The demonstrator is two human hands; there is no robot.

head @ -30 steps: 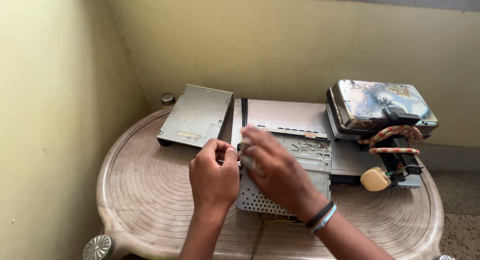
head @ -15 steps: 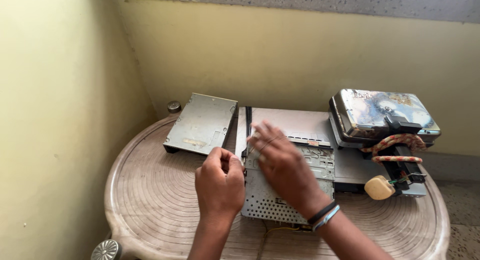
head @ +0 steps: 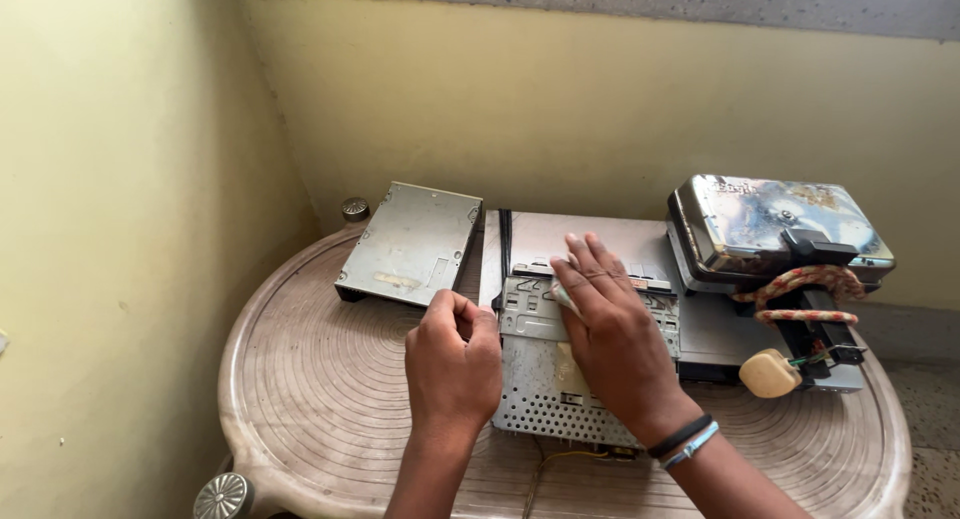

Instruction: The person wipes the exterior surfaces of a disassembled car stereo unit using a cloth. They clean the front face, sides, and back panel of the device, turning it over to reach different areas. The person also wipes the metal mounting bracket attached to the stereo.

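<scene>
two hands work over a perforated metal chassis (head: 560, 394) lying near the middle of the round ribbed table (head: 300, 379). the left hand (head: 452, 364) is curled into a loose fist at the chassis's left edge, thumb and fingers pinched together; whether anything is between them i cannot tell. the right hand (head: 615, 334) lies flat and spread on top of the chassis, fingers pointing toward the wall, pressing a small pale scrap, perhaps cloth (head: 565, 299), against the metal. two bands, one dark and one blue, ring that wrist.

behind the chassis, touching it, sits a flat grey player (head: 570, 234), with a black cable (head: 503, 244) running along its left side. left of the chassis and further back rests a grey metal drive (head: 412, 244), tilted a little. right of the chassis stands a scorched sandwich maker (head: 775, 224), lid closed, with a red-and-white cord (head: 800, 284) coiled at its handle and a cream plug (head: 770, 372) lying in front. thin yellow wires (head: 565, 457) trail from the chassis's near edge.
</scene>
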